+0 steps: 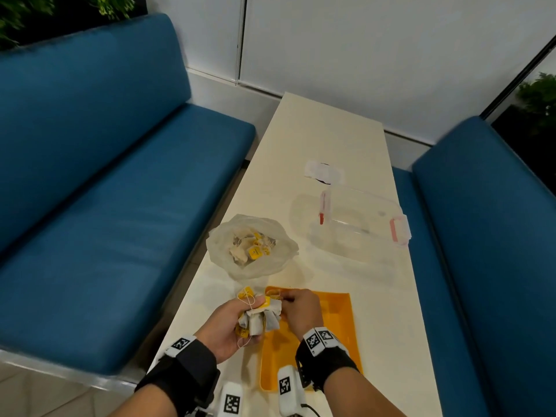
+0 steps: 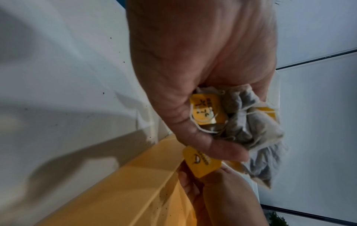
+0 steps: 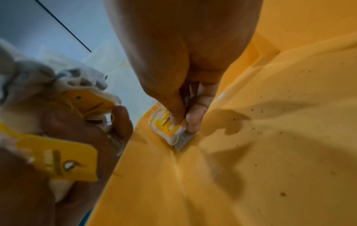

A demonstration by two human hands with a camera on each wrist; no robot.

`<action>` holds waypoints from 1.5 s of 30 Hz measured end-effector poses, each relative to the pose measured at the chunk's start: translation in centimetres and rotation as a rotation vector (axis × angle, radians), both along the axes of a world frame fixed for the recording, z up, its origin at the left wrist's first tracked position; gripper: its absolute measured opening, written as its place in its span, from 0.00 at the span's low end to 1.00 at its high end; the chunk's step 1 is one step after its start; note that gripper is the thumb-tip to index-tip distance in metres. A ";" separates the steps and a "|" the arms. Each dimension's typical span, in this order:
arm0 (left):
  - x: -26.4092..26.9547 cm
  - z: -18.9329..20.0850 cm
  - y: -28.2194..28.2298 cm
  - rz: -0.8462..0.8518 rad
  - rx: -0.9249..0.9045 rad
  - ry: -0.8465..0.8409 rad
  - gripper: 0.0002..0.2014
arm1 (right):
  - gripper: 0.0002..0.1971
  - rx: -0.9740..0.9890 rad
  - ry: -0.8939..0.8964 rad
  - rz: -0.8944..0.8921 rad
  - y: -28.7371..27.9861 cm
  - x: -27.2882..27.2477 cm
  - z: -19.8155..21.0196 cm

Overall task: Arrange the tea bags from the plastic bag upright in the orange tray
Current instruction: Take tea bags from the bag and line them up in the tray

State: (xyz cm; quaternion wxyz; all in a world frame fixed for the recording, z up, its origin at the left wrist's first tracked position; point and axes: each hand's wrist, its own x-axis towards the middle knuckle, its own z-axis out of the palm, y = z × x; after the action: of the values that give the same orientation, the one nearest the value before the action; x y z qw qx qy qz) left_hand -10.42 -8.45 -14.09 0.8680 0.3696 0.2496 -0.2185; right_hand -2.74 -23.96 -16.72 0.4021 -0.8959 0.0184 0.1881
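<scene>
My left hand [image 1: 231, 322] grips a bundle of several tea bags [image 1: 261, 322] with yellow tags and white strings, just left of the orange tray [image 1: 337, 332]. In the left wrist view the bundle [image 2: 251, 122] sits in my curled fingers. My right hand [image 1: 301, 311] is over the tray's far left corner. There its thumb and fingers pinch a single tea bag [image 3: 170, 131] with a yellow tag against the tray floor [image 3: 270, 137]. The clear plastic bag [image 1: 252, 246] lies open beyond the tray with more tea bags inside.
A clear lidded container with pink clips [image 1: 361, 218] stands at the right of the cream table [image 1: 331, 130]. A white wrapper [image 1: 322, 171] lies further back. Blue bench seats [image 1: 120, 176] flank the table on both sides.
</scene>
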 end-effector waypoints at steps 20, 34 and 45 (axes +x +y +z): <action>0.6 1.1 0.9 -0.129 0.118 -0.019 0.16 | 0.07 0.032 -0.010 -0.073 -1.4 0.4 4.4; 1.4 2.1 0.4 -0.316 0.184 -0.096 0.21 | 0.06 0.193 -0.071 0.349 0.4 1.0 9.7; 0.3 2.0 0.6 -0.252 0.018 -0.056 0.12 | 0.14 0.159 -0.165 0.397 1.1 0.3 9.9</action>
State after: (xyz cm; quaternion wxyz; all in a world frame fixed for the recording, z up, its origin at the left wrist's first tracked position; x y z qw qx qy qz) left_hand -10.09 -7.84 -12.06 0.8369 0.4118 0.1789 -0.3130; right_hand -2.45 -22.85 -6.80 0.4267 -0.8598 -0.2061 0.1904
